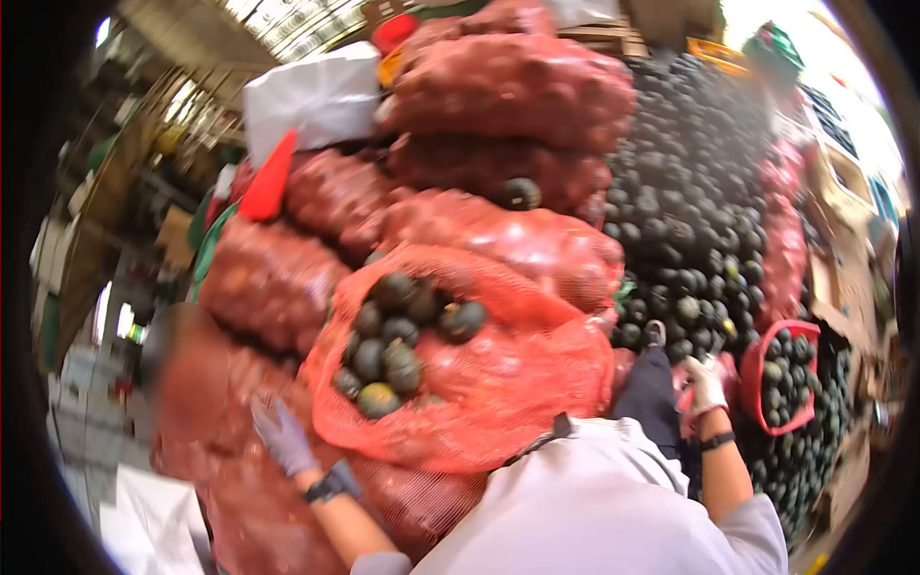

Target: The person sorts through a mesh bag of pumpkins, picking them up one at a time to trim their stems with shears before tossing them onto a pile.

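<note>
My left hand [280, 437], in a grey glove, lies with its fingers stretched out on a full red mesh sack [240, 479]. In front of my body an open red mesh sack [479, 383] gapes, with several round, dark green squashes [402, 368] showing in its mouth. My right hand [707, 385], in a pale glove, hangs low at the near edge of a big heap of the same squashes [685, 206]. Its fingers are blurred, and I cannot see whether they hold anything. Pinkish mesh lies beside that hand.
Filled red mesh sacks [508, 86] are stacked ahead and to the left. One loose squash [521, 194] sits on them. A red cone-shaped object [268, 182] and a white bundle [311, 96] are behind. At right stands a red basket [747, 383] of squashes. My foot [655, 333] is by the heap.
</note>
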Available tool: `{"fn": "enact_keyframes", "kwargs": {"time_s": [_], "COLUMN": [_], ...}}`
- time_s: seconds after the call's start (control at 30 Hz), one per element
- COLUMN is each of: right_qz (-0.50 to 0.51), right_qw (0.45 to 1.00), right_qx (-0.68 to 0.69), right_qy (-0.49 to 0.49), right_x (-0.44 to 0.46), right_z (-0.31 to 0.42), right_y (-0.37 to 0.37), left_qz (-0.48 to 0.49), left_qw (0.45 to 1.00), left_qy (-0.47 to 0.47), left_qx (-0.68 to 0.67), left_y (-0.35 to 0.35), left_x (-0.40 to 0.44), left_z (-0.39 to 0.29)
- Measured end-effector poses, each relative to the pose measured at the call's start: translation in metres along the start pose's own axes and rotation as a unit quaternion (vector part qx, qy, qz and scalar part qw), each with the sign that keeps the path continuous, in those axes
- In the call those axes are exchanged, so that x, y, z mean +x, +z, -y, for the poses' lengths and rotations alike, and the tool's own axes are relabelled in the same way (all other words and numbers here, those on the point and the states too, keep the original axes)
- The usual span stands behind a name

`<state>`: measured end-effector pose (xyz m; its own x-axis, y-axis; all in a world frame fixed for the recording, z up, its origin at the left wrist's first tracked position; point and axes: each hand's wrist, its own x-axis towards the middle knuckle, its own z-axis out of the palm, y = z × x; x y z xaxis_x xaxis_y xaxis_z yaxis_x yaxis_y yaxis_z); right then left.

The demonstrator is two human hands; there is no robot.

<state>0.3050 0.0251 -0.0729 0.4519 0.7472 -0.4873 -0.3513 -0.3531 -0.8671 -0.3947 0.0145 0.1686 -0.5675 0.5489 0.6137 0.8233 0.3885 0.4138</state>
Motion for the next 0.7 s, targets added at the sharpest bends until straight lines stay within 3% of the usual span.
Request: {"fn": "enact_keyframes", "kwargs": {"time_s": [0.03, 0.07, 0.1, 0.17, 0.2, 0.23, 0.3, 0.43, 0.47, 0.5, 0.53, 0.57, 0.6, 0.63, 0.7], "right_qz": [-0.02, -0.059, -0.106, -0.128, -0.142, -0.141, -0.14, -0.183, -0.188, -0.193, -0.196, -0.199, -0.154, -0.152, -0.147], "right_qw": [1.0, 0.997, 0.989, 0.983, 0.979, 0.977, 0.972, 0.969, 0.971, 0.971, 0.97, 0.969, 0.971, 0.969, 0.972], "right_qx": [-0.008, 0.011, 0.031, 0.075, 0.079, 0.095, 0.128, 0.115, 0.098, 0.091, 0.088, 0.084, 0.082, 0.093, 0.075], "right_qy": [-0.004, 0.049, 0.101, 0.108, 0.12, 0.127, 0.14, 0.122, 0.109, 0.112, 0.117, 0.123, 0.163, 0.169, 0.17], "right_x": [0.003, -0.002, -0.01, -0.017, -0.014, -0.012, -0.008, -0.025, -0.038, -0.033, -0.026, -0.02, -0.028, -0.032, -0.02], "right_z": [-0.005, -0.004, 0.0, 0.002, -0.003, -0.008, -0.018, -0.012, 0.001, -0.003, -0.013, -0.024, -0.013, -0.005, -0.014], "right_y": [-0.014, -0.02, -0.027, -0.035, -0.044, -0.052, -0.062, -0.042, -0.03, -0.035, -0.039, -0.039, -0.037, -0.028, -0.034], "left_qz": [-0.117, -0.17, -0.121, 0.117, 0.218, 0.227, 0.376, 0.322, 0.316, 0.32, 0.321, 0.297, 0.318, 0.33, 0.368], "left_qw": [0.978, 0.96, 0.97, 0.977, 0.965, 0.966, 0.901, 0.912, 0.927, 0.936, 0.9, 0.822, 0.739, 0.714, 0.577], "left_qy": [0.104, 0.163, 0.182, 0.129, 0.107, 0.118, -0.037, -0.082, -0.099, -0.143, -0.216, -0.268, -0.367, -0.344, -0.375], "left_qx": [0.14, 0.153, 0.105, -0.12, -0.097, -0.036, 0.213, 0.239, 0.175, 0.021, -0.201, -0.405, -0.467, -0.513, -0.626], "left_y": [-0.011, -0.002, 0.008, 0.046, 0.064, 0.105, 0.15, 0.198, 0.198, 0.197, 0.193, 0.189, 0.127, 0.125, 0.102], "left_x": [-0.003, -0.006, -0.011, -0.031, -0.04, -0.056, -0.076, -0.116, -0.112, -0.11, -0.105, -0.107, -0.103, -0.114, -0.127], "left_z": [-0.041, -0.05, -0.07, -0.101, -0.12, -0.098, -0.114, -0.085, -0.069, -0.051, -0.032, -0.015, -0.071, -0.059, -0.075]}}
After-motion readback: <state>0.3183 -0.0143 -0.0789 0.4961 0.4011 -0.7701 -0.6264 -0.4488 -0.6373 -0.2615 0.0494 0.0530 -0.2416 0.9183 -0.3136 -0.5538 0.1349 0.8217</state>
